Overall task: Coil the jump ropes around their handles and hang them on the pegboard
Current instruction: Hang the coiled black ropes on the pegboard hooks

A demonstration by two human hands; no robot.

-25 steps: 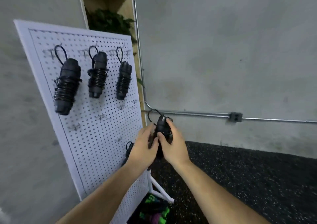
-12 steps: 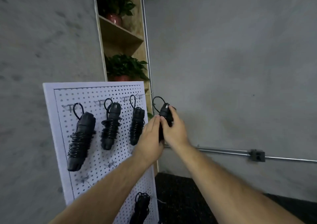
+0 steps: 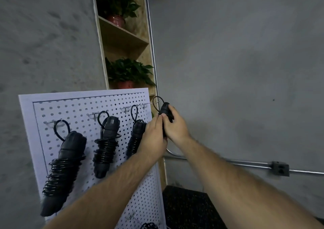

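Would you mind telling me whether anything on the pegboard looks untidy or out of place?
The middle hung rope looks untidy: one turn of its cord bulges out sideways, looser than the coils on the left rope. Otherwise nothing on the pegboard stands out.

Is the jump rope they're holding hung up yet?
Held, not hanging: left hand and right hand grip the jump rope, its loop by the rightmost hook; whether caught, cannot tell.

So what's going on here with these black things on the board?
A person is hanging coiled jump ropes on a white pegboard. Three already dangle from the top row. The left hand and right hand both grip a fourth rope at the board's top right corner, its loop raised; it is not clearly hooked yet.
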